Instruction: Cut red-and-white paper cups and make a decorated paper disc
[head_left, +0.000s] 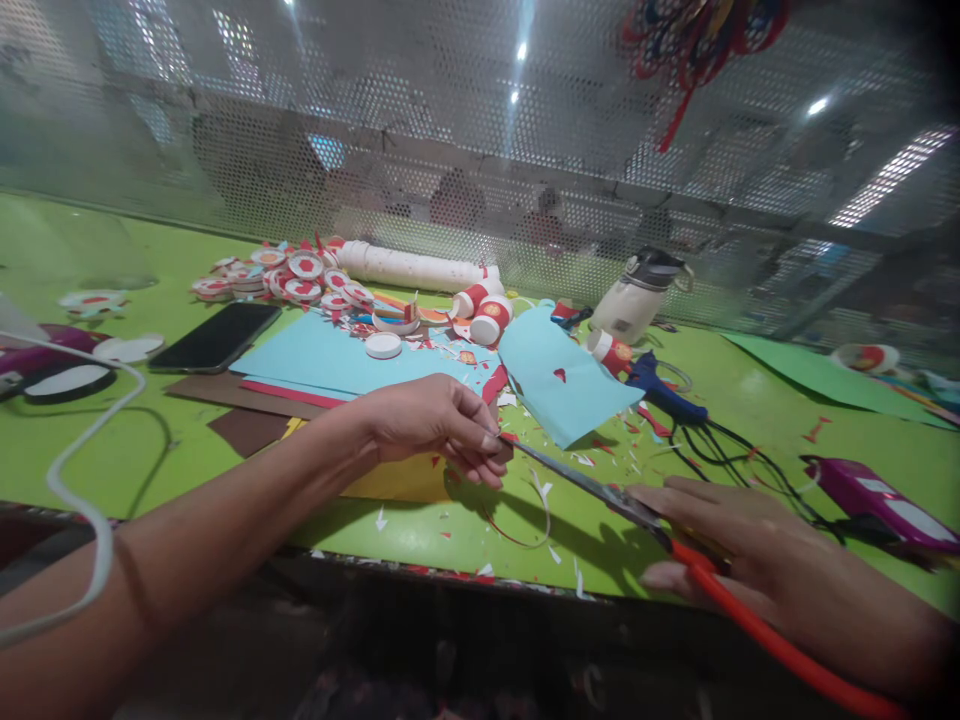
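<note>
Right hand grip closed on scissors, blade tips at left hand grip pinching paper scrap

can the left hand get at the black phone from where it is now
Probably yes. The left hand is pinching a small scrap at the scissors tip, and the phone lies flat and uncovered to its left. Only flat paper sheets lie between them, nothing tall blocks the way.

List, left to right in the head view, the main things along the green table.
White cable → black phone → left hand → scissors → right hand → purple tool.
</note>
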